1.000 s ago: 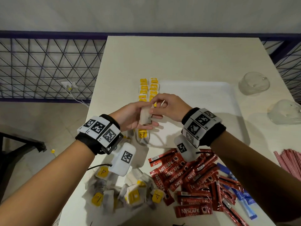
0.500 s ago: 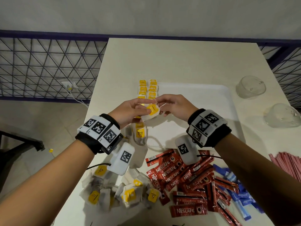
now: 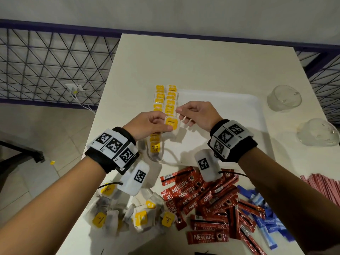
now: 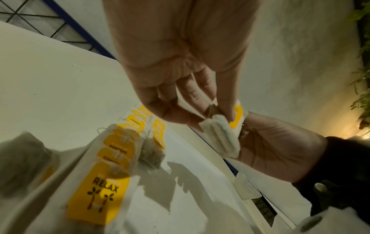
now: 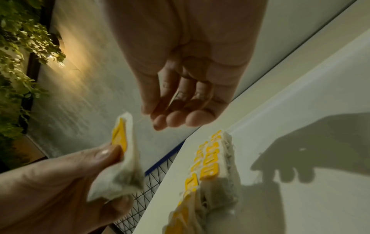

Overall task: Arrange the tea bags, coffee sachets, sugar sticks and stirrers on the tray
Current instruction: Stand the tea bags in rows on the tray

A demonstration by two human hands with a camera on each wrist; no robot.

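Note:
My left hand [image 3: 166, 122] pinches a tea bag [image 3: 172, 126] with a yellow tag, held just above the white tray [image 3: 230, 107] near its left side. In the left wrist view, thumb and fingers [image 4: 226, 110] clamp the bag [image 4: 220, 136]. My right hand [image 3: 181, 112] hovers beside the bag's top with its fingers curled. In the right wrist view it [image 5: 160, 114] sits apart from the bag [image 5: 120, 166], and whether it pinches the string is unclear. Two rows of tea bags [image 3: 165, 100] lie along the tray's left edge.
Loose tea bags [image 3: 128, 214] are heaped at the near left. Red coffee sachets [image 3: 202, 199] and blue sugar sticks [image 3: 266, 218] lie in front of the tray. Pinkish-red sticks [image 3: 323, 184] are at the right edge. Two clear cups [image 3: 284, 98] [image 3: 318, 132] stand right of the tray.
The tea bag has been turned so its yellow tag faces up. It now rests in the left hand's pinch, and the right hand's fingers have drawn back from the bag's body.

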